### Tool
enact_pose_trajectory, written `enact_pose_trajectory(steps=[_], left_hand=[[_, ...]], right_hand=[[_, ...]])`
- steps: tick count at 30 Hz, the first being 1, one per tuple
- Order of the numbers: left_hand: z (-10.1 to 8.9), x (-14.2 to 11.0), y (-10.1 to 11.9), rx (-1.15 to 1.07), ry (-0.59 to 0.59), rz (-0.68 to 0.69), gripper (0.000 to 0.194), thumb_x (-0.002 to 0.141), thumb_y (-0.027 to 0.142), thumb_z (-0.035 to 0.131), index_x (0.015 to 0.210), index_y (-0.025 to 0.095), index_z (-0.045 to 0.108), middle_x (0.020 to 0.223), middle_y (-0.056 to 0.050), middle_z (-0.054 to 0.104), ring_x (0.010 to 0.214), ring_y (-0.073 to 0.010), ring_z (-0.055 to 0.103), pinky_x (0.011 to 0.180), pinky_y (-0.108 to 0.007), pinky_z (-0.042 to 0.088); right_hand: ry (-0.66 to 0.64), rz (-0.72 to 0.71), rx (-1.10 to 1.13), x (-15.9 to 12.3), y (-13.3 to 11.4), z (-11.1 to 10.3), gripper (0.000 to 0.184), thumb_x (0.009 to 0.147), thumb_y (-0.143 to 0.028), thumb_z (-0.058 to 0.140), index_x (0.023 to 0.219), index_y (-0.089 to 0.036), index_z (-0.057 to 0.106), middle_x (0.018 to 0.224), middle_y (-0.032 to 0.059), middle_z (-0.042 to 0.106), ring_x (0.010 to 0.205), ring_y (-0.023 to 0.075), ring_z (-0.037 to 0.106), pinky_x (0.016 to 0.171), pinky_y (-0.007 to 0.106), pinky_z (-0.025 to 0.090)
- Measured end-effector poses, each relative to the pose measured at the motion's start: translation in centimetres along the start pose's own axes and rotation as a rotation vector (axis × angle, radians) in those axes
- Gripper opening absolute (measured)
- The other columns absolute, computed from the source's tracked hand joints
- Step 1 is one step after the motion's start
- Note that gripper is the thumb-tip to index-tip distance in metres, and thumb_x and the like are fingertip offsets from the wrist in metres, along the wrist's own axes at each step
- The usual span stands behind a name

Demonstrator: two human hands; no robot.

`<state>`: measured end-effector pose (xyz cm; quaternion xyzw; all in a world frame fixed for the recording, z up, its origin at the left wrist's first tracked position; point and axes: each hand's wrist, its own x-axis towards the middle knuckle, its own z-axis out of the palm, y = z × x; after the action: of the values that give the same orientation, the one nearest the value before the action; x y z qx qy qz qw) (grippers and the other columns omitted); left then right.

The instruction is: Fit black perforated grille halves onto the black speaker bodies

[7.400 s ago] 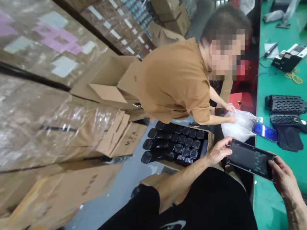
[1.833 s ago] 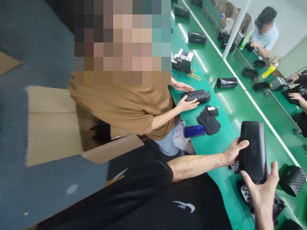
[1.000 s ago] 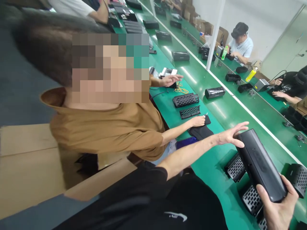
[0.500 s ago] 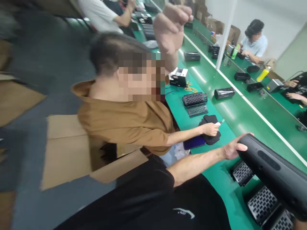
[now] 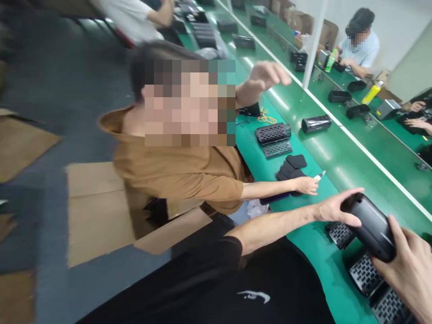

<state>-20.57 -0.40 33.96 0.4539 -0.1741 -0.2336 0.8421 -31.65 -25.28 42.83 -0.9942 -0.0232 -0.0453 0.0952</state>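
Black plastic fills the near corner: the speaker housing [image 5: 371,225] sits between both hands above the green bench [image 5: 320,252], one rounded end turned toward the camera. The right hand [image 5: 410,270] wraps the near end from below, fingers [image 5: 393,227] curled up over the shell in a firm, closed hold. The left hand [image 5: 334,208] clamps the far end, thumb stretched along the lower side and fingers hooked over the top, so the housing is gripped from both ends and clear of the bench. Under it lie perforated grille panels [image 5: 366,274], flat on the green surface, another one [image 5: 339,227] just beside the left wrist.

Further along, a co-worker in a brown shirt [image 5: 178,175] leans in, one hand [image 5: 305,184] pinching a small white pen-like item beside folded black cloth [image 5: 290,168]. The co-worker's other hand [image 5: 266,76] hangs raised and blurred. Beyond that rest two more grilles [image 5: 273,135] and a dark cylinder speaker [image 5: 315,123]. Far off, past a white post, seated people work along the line.
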Motion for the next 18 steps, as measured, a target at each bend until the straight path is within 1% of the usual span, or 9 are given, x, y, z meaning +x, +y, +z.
enact_pose_trajectory(steps=[2, 3, 5, 7, 9, 11, 13, 14, 18], left_hand=[[0.1, -0.5, -0.3, -0.001, 0.027, -0.018, 0.099, 0.059, 0.045, 0.1, 0.149, 0.027, 0.063, 0.143, -0.009, 0.065, 0.137, -0.0367, 0.058, 0.122, -0.05, 0.041], [0.0, -0.8, -0.8, -0.031, 0.035, -0.021, 0.098, 0.06, 0.045, 0.099, 0.149, 0.027, 0.062, 0.139, -0.009, 0.066, 0.132, -0.0351, 0.06, 0.12, -0.049, 0.043], [-0.6, -1.4, -1.8, -0.105, 0.054, -0.014, 0.097, 0.059, 0.046, 0.098, 0.147, 0.027, 0.063, 0.136, -0.008, 0.067, 0.127, -0.0334, 0.062, 0.116, -0.046, 0.046], [-1.3, -1.9, -2.3, -0.161, 0.062, -0.022, 0.094, 0.061, 0.05, 0.096, 0.147, 0.027, 0.063, 0.136, -0.009, 0.066, 0.128, -0.0332, 0.061, 0.113, -0.044, 0.047], [-1.9, -2.1, -2.2, -0.172, 0.048, -0.056, 0.094, 0.064, 0.053, 0.094, 0.149, 0.027, 0.062, 0.14, -0.01, 0.064, 0.131, -0.034, 0.06, 0.113, -0.044, 0.048], [-2.3, -2.3, -1.6, -0.128, -0.009, -0.118, 0.101, 0.063, 0.051, 0.096, 0.153, 0.028, 0.058, 0.145, -0.01, 0.062, 0.134, -0.035, 0.058, 0.114, -0.045, 0.048], [-2.3, -2.3, -0.8, -0.03, -0.051, -0.158, 0.107, 0.06, 0.047, 0.098, 0.157, 0.03, 0.055, 0.148, -0.01, 0.06, 0.137, -0.0358, 0.057, 0.115, -0.045, 0.047], [-2.2, -2.3, -0.5, 0.028, -0.05, -0.157, 0.107, 0.059, 0.045, 0.099, 0.157, 0.03, 0.056, 0.149, -0.01, 0.059, 0.138, -0.036, 0.056, 0.116, -0.045, 0.047], [-1.7, -2.2, -0.3, 0.154, -0.003, -0.082, 0.1, 0.057, 0.045, 0.099, 0.149, 0.027, 0.063, 0.15, -0.01, 0.057, 0.138, -0.037, 0.054, 0.119, -0.044, 0.043]], right_hand=[[-0.044, -0.046, -0.006, 0.0, -0.3, -0.4, 0.093, 0.076, -0.064, 0.074, 0.16, -0.028, 0.054, 0.141, 0.0201, 0.063, 0.131, 0.0566, 0.053, 0.106, 0.084, 0.037], [-0.02, -0.046, 0.034, -0.2, -0.1, -0.5, 0.098, 0.076, -0.067, 0.075, 0.162, -0.026, 0.05, 0.148, 0.0203, 0.06, 0.137, 0.0551, 0.051, 0.111, 0.081, 0.035], [0.044, 0.017, 0.157, -1.0, 0.5, -0.6, 0.116, 0.069, -0.075, 0.081, 0.166, -0.024, 0.043, 0.16, 0.0217, 0.05, 0.145, 0.053, 0.046, 0.117, 0.075, 0.035], [0.065, 0.143, 0.332, -2.1, 1.0, -0.4, 0.128, 0.065, -0.078, 0.085, 0.17, -0.023, 0.034, 0.164, 0.0218, 0.046, 0.148, 0.0507, 0.045, 0.119, 0.07, 0.037], [0.045, 0.26, 0.499, -3.2, 0.9, 0.0, 0.122, 0.069, -0.076, 0.083, 0.169, -0.024, 0.033, 0.159, 0.0188, 0.053, 0.145, 0.0476, 0.05, 0.119, 0.067, 0.038], [0.064, 0.338, 0.6, -4.0, 0.3, 0.4, 0.11, 0.074, -0.072, 0.082, 0.164, -0.024, 0.041, 0.152, 0.0159, 0.06, 0.142, 0.045, 0.052, 0.12, 0.063, 0.036], [0.101, 0.385, 0.63, -4.7, -0.5, 0.8, 0.102, 0.074, -0.069, 0.083, 0.158, -0.023, 0.047, 0.151, 0.0152, 0.06, 0.141, 0.0434, 0.053, 0.12, 0.06, 0.035], [0.11, 0.396, 0.635, -4.9, -0.8, 0.8, 0.099, 0.074, -0.069, 0.083, 0.155, -0.022, 0.05, 0.151, 0.0153, 0.06, 0.139, 0.0428, 0.054, 0.119, 0.059, 0.036], [0.154, 0.426, 0.592, -5.5, -0.8, 0.9, 0.087, 0.07, -0.071, 0.084, 0.138, -0.022, 0.061, 0.143, 0.0144, 0.063, 0.129, 0.0413, 0.059, 0.114, 0.056, 0.04]])
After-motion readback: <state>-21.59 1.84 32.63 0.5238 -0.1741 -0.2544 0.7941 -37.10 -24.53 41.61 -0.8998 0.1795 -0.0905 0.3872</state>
